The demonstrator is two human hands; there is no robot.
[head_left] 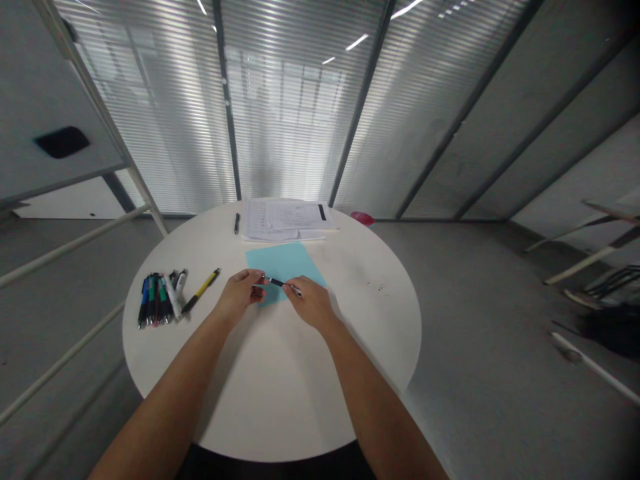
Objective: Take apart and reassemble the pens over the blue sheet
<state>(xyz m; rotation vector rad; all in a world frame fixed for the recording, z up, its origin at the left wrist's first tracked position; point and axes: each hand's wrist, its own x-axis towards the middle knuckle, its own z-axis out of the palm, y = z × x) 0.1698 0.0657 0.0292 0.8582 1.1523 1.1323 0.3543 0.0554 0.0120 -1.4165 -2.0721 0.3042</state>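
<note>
Both of the person's hands are over a round white table (280, 387), a little apart from each other, with one slim pen (277, 283) bridging the gap between them. The right hand (311, 301) is clamped on the rear part of the pen, thumb against fingers, and a pale end pokes out beside the thumb. The left hand (243, 291) pinches thumb and forefinger at the pen's narrow silvery end, its other fingers curled loosely below; that end is too small for its details to be told. The pen's dark middle lies bare between the hands, tilted down toward the right one, above a light blue sheet (285, 259) that the hands partly cover. Left of the left hand lies a yellow-and-black pen (201, 291), set aslant, and just beside it a cluster of pens (163, 299) in blue, green, black and white, roughly side by side. Beyond the blue sheet, toward the table's far edge, rest printed papers (285, 219), with a dark pen (237, 223) lying near their left side. Past the table stand glass panels with blinds (285, 120).
</note>
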